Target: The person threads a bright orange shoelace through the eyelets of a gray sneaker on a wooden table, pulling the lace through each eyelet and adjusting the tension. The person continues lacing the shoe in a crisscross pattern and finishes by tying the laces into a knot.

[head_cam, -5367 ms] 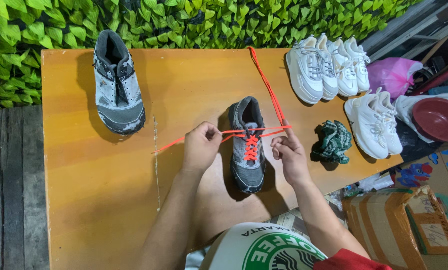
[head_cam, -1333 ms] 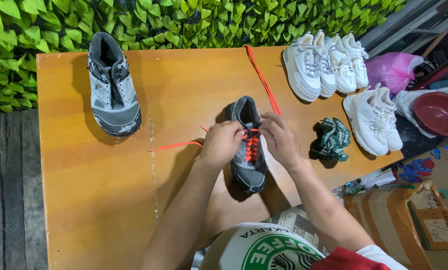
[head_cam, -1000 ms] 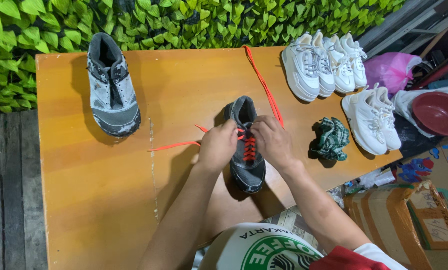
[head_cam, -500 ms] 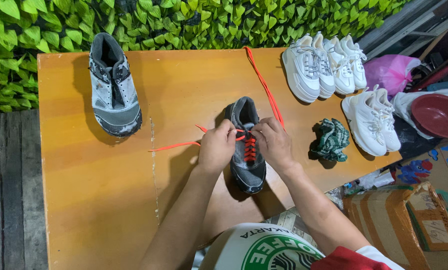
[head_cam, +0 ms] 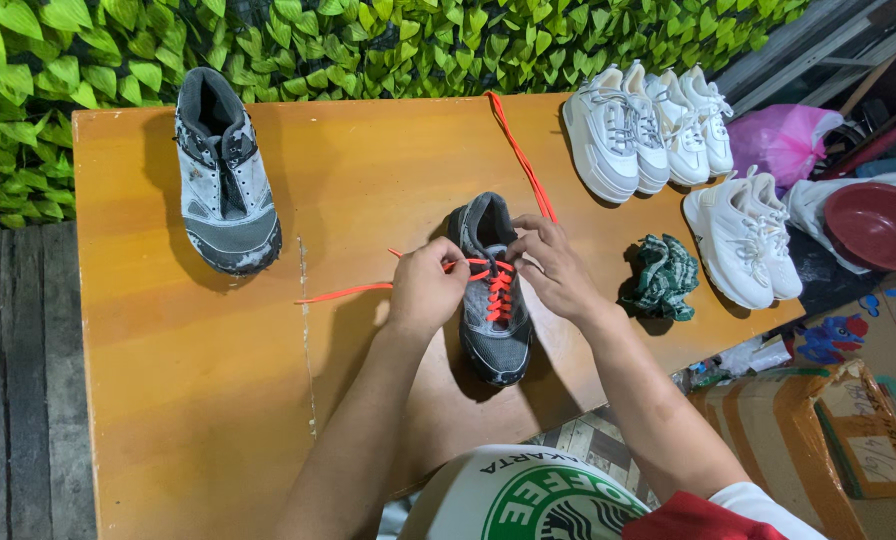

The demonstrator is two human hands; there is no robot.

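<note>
Orange flat lace (head_cam: 343, 292) is pinched by left hand (head_cam: 428, 290) and right hand (head_cam: 553, 265), each grip closed, over the grey mesh sneaker (head_cam: 492, 290). Uneven pulls could likely leave one end short.

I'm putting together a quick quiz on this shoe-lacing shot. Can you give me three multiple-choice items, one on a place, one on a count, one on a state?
1. Where is the green cloth?
A. To the right of the shoe being laced
B. Inside the other grey shoe
C. On the red bowl

2. How many white shoes are in view?
A. Two
B. Five
C. Eight

3. How is the shoe being laced?
A. No lace in it
B. Orange lace through its eyelets, ends loose
C. Tied in a finished bow

Answers:
1 A, the cloth lies on the table just right of the right hand.
2 B, three stand at the far edge and two at the right edge.
3 B, the left hand holds the lace, whose ends trail across the table.
</note>
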